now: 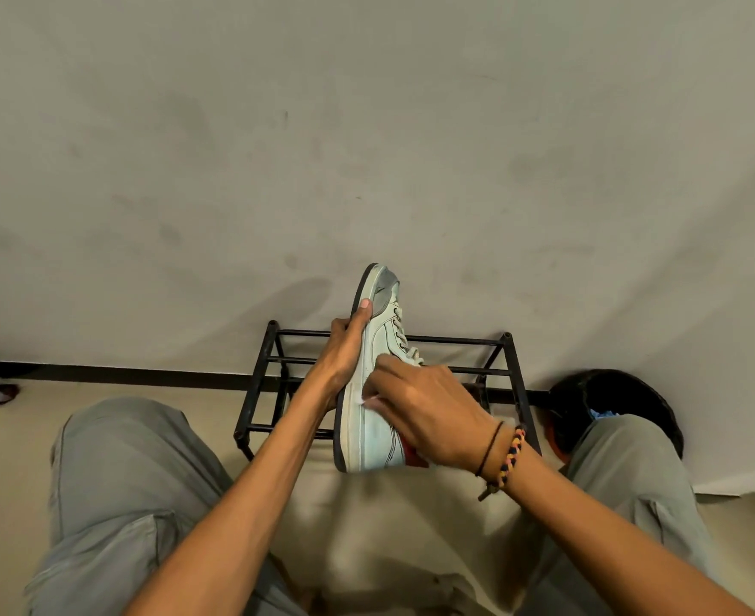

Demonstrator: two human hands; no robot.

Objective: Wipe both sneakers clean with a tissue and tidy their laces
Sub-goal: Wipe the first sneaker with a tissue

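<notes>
One sneaker (pixel 375 384); left hand (pixel 344 349) grips its sole; right hand (pixel 424 406) pinches one tissue (pixel 369 400).

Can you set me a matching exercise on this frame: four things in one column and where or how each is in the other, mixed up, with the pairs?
Things:
1. left hand
2. right hand
3. sneaker
4. shoe rack

States:
A. stands on the floor against the wall
B. presses a white tissue on the sneaker's side
C. grips the sole side, thumb near the toe
D. held in the air, toe pointing away

Pairs: 1-C, 2-B, 3-D, 4-A
</notes>
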